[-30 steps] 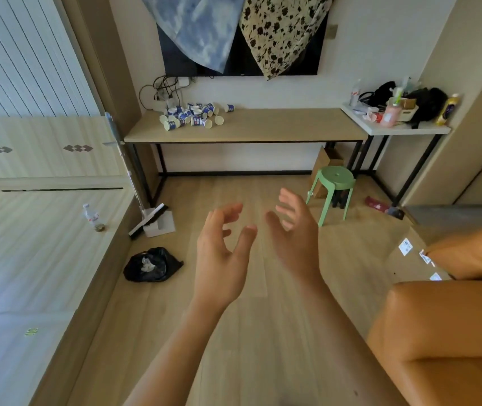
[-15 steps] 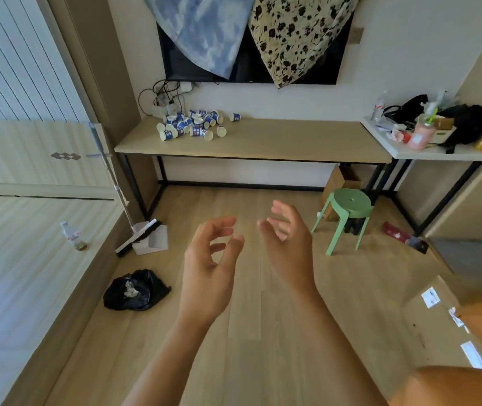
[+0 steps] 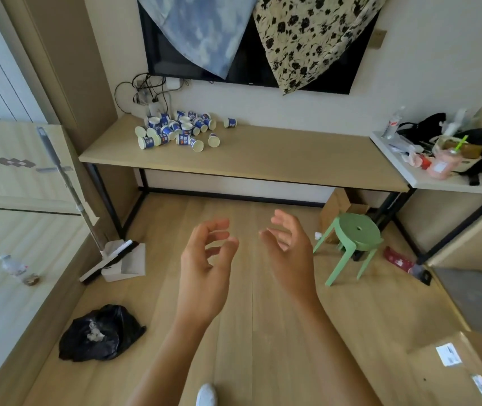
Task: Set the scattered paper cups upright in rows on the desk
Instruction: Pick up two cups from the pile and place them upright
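Both hands, left [image 3: 204, 268] and right [image 3: 289, 253], hover apart, fingers loosely curled, holding nothing; cups [image 3: 175, 131] lie jumbled on the table [image 3: 263, 159] beyond them.

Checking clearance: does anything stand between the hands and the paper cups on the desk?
Nothing visible does: left hand and right hand are empty above open floor, paper cups beyond; green stool stands aside.

Pale wood-plank floor [image 3: 263, 332] and an off-white wall [image 3: 424, 68] with a dark screen [image 3: 248, 63] mounted on it (half covered by a blue cloudy cloth [image 3: 204, 30] and a floral cloth [image 3: 307, 39]). A long wooden table [image 3: 263, 159] on black legs runs along that wall, with a cluttered white side table [image 3: 454, 183] just beside its right end. There's a green stool [image 3: 357, 232] on the floor near that end, plus a black bin bag [image 3: 99, 335] and a dustpan [image 3: 122, 259] over on the left.
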The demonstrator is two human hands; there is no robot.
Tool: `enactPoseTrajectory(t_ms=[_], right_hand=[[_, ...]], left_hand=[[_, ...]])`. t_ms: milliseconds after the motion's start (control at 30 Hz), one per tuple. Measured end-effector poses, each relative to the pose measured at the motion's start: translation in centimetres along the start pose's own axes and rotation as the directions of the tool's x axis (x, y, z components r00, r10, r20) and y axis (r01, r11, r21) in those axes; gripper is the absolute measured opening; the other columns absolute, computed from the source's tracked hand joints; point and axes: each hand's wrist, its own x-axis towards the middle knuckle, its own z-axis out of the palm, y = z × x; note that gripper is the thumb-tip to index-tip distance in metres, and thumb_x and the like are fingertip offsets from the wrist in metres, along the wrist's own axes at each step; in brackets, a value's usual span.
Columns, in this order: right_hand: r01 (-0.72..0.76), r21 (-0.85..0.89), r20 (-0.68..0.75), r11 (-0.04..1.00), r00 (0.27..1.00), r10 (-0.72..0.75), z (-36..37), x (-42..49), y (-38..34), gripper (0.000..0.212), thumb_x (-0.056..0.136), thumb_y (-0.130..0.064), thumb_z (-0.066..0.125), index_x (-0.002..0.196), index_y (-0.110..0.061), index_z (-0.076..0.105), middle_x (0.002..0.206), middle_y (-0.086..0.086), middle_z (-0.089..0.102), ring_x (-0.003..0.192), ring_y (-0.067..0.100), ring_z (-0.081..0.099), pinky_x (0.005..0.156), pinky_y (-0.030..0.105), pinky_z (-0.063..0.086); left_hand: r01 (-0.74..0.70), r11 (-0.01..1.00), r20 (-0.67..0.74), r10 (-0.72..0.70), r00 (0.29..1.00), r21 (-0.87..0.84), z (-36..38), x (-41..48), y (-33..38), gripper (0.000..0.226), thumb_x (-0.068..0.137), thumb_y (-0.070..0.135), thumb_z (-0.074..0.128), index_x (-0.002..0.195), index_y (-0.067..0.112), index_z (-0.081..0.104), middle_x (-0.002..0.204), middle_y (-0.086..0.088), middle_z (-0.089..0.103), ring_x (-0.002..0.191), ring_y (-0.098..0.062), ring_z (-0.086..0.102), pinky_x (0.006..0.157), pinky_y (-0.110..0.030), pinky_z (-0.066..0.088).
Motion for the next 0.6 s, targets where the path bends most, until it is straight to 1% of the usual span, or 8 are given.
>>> enactPoseTrajectory(t_ms=[67, 133, 233, 333, 400, 500, 600], right_hand=[[-0.027, 0.004, 0.007, 1.0, 1.0, 0.027, 1.4, 3.6, 0.3, 0.044, 0.093, -0.024, 0.067, 0.135, -0.024, 0.054, 0.13, -0.012, 0.06, 0.102, -0.015, 0.059, 0.083, 0.003, 0.045], [-0.022, 0.012, -0.014, 1.0, 1.0, 0.022, 2.8, 6.9, 0.4, 0.044, 0.094, -0.023, 0.067, 0.135, -0.025, 0.053, 0.129, -0.011, 0.06, 0.101, -0.017, 0.059, 0.081, 0.0, 0.044], [-0.037, 0.025, -0.013, 0.999, 0.999, 0.037, 4.8, 11.8, 1.2, 0.045, 0.094, -0.023, 0.067, 0.137, -0.023, 0.053, 0.129, -0.009, 0.06, 0.102, -0.012, 0.06, 0.08, 0.0, 0.043], [-0.032, 0.038, -0.017, 0.999, 0.999, 0.033, 6.9, 16.6, 2.1, 0.047, 0.094, -0.024, 0.067, 0.138, -0.019, 0.052, 0.129, -0.008, 0.06, 0.106, -0.008, 0.059, 0.08, 0.0, 0.043], [-0.051, 0.063, -0.014, 0.997, 0.999, 0.052, 8.2, 19.9, 2.9, 0.046, 0.094, -0.02, 0.068, 0.137, -0.018, 0.054, 0.127, -0.005, 0.061, 0.105, -0.006, 0.06, 0.079, 0.001, 0.044], [-0.064, 0.092, -0.006, 0.994, 0.998, 0.065, 10.0, 25.1, 4.8, 0.044, 0.093, -0.016, 0.068, 0.135, -0.018, 0.055, 0.125, -0.005, 0.062, 0.105, -0.003, 0.062, 0.079, 0.003, 0.045], [-0.074, 0.101, 0.005, 0.992, 0.997, 0.074, 11.7, 31.4, 6.8, 0.045, 0.093, -0.017, 0.068, 0.136, -0.017, 0.055, 0.126, -0.006, 0.062, 0.106, -0.003, 0.062, 0.078, 0.003, 0.045]], left_hand=[[0.004, 1.0, -0.001, -0.004, 1.0, 0.0, 0.0, 4.2, -0.5, 0.017, 0.096, 0.018, 0.059, 0.111, 0.025, 0.062, 0.115, 0.011, 0.065, 0.109, -0.003, 0.061, 0.084, -0.016, 0.05], [-0.022, 1.0, 0.003, 0.022, 1.0, 0.004, 0.1, 8.1, -0.9, 0.017, 0.096, 0.018, 0.059, 0.11, 0.027, 0.062, 0.114, 0.012, 0.066, 0.108, -0.002, 0.061, 0.082, -0.013, 0.049], [0.0, 1.0, 0.021, 0.0, 1.0, 0.007, 0.5, 13.4, -2.0, 0.016, 0.096, 0.02, 0.06, 0.111, 0.025, 0.062, 0.114, 0.011, 0.066, 0.106, -0.002, 0.061, 0.081, -0.012, 0.049], [0.0, 1.0, 0.03, 0.0, 1.0, 0.006, 1.1, 18.0, -3.6, 0.019, 0.092, 0.029, 0.058, 0.111, 0.027, 0.062, 0.112, 0.013, 0.066, 0.106, -0.002, 0.062, 0.082, -0.012, 0.049], [0.024, 1.0, 0.037, -0.024, 0.999, 0.003, 1.8, 20.9, -4.8, 0.019, 0.091, 0.029, 0.058, 0.11, 0.027, 0.062, 0.113, 0.014, 0.066, 0.106, -0.002, 0.062, 0.081, -0.011, 0.048], [0.044, 0.999, 0.034, -0.045, 0.998, 0.012, 3.3, 25.8, -7.1, 0.016, 0.093, 0.023, 0.06, 0.109, 0.025, 0.064, 0.113, 0.013, 0.067, 0.105, -0.003, 0.063, 0.081, -0.012, 0.048], [0.053, 0.998, 0.042, -0.054, 0.998, 0.028, 5.2, 31.4, -9.2, 0.019, 0.089, 0.03, 0.057, 0.106, 0.025, 0.064, 0.111, 0.013, 0.067, 0.104, -0.002, 0.063, 0.08, -0.01, 0.047]])
